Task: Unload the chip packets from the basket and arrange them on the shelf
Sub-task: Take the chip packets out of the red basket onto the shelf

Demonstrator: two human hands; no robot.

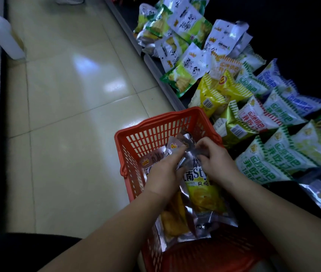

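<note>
In the near basket (155,122), left hand (163,169) and right hand (214,160) each pinch the foil chip packets (204,195) by their top seams; light, puffy, slippery and crushable, so I'd lift by those seams

Green, yellow and white chip packets (253,114) are lying overlapped on a low dark shelf (155,69). A red basket (155,132) is standing on the pale tiled floor (67,114) beside it, a white jug (4,40) farther off.
</note>
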